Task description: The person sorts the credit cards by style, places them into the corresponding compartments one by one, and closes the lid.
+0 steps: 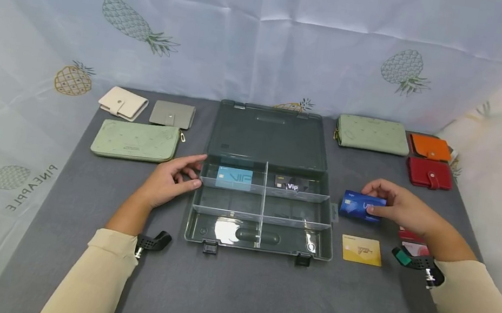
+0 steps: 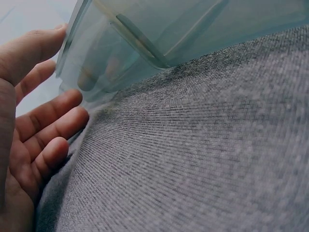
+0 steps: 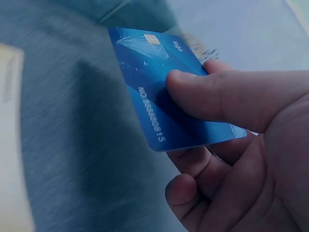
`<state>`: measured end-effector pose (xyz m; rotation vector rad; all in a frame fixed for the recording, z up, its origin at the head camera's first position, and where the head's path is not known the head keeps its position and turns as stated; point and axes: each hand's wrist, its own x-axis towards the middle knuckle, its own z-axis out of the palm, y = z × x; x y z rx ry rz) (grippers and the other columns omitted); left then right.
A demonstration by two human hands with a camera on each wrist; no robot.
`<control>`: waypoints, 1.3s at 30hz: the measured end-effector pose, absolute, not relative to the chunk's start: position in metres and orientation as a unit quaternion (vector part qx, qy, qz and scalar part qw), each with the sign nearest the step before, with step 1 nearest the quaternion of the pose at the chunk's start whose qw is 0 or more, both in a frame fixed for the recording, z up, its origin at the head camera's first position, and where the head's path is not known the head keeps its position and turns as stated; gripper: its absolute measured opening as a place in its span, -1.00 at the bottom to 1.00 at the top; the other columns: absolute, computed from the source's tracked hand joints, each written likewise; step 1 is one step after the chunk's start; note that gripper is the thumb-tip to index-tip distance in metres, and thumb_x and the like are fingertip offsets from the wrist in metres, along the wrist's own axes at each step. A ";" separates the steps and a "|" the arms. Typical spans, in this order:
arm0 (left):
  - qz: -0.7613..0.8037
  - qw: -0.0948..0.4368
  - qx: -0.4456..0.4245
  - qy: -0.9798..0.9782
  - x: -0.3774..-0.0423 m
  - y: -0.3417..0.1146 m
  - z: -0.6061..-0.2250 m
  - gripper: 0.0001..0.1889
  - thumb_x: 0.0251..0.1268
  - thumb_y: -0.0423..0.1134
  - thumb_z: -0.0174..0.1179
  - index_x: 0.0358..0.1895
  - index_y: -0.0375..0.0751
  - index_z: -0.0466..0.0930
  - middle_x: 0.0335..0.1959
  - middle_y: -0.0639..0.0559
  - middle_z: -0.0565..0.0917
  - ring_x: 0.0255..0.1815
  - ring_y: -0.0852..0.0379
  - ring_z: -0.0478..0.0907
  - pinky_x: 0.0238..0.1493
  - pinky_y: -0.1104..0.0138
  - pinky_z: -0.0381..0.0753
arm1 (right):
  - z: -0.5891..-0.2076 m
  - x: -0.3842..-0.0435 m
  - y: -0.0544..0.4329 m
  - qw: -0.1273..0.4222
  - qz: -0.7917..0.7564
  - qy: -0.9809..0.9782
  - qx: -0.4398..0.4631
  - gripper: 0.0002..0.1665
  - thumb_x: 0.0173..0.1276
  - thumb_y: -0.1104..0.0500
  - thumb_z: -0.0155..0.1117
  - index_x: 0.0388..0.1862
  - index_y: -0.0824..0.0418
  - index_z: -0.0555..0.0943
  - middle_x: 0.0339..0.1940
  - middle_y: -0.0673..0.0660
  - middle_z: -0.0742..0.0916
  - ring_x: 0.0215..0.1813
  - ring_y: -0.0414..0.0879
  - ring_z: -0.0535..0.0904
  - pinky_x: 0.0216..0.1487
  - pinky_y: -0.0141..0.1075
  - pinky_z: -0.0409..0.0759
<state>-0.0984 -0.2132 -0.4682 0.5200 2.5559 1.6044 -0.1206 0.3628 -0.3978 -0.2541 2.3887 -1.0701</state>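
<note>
A blue VIP card is pinched between the thumb and fingers of my right hand, just right of the divided box. In the right wrist view the card hangs above the cloth, thumb on its printed face. My left hand touches the left wall of the dark clear box with its fingertips; the left wrist view shows its fingers loosely bent beside that wall. In the box's back row lie a light blue VIP card on the left and a black Vip card on the right.
A yellow card lies right of the box; red cards sit partly under my right wrist. The box lid leans back. Wallets stand behind: green, cream, grey, another green, orange, red.
</note>
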 end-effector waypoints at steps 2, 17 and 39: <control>0.523 0.040 0.170 0.834 -0.098 -0.213 -0.468 -0.34 0.38 -0.32 0.44 0.54 -0.11 0.53 0.16 -0.19 0.71 -0.03 0.01 0.65 -0.21 0.41 0.52 | -0.390 -0.123 0.361 0.250 -0.394 0.879 -0.097 -0.55 0.52 0.26 0.41 0.29 0.19 0.50 0.12 0.21 0.59 0.14 0.04 0.48 0.03 -0.33 0.62; 0.531 0.046 0.167 0.830 -0.100 -0.214 -0.470 -0.34 0.40 -0.32 0.43 0.55 -0.14 0.51 0.18 -0.20 0.71 -0.01 -0.05 0.64 -0.19 0.40 0.52 | -0.354 -0.135 0.273 0.271 -0.464 0.821 -0.193 -0.67 0.51 0.35 0.38 0.17 0.27 0.56 -0.03 0.26 0.66 0.01 0.06 0.58 -0.05 -0.21 0.66; 0.523 0.048 0.164 0.835 -0.100 -0.216 -0.469 -0.35 0.40 -0.29 0.45 0.54 -0.10 0.52 0.17 -0.17 0.71 -0.02 -0.04 0.65 -0.21 0.40 0.52 | -0.383 -0.128 0.104 0.254 -0.461 0.811 -0.256 -0.71 0.45 0.36 0.45 0.08 0.16 0.66 -0.13 0.05 0.75 -0.08 -0.04 0.64 -0.04 -0.17 0.60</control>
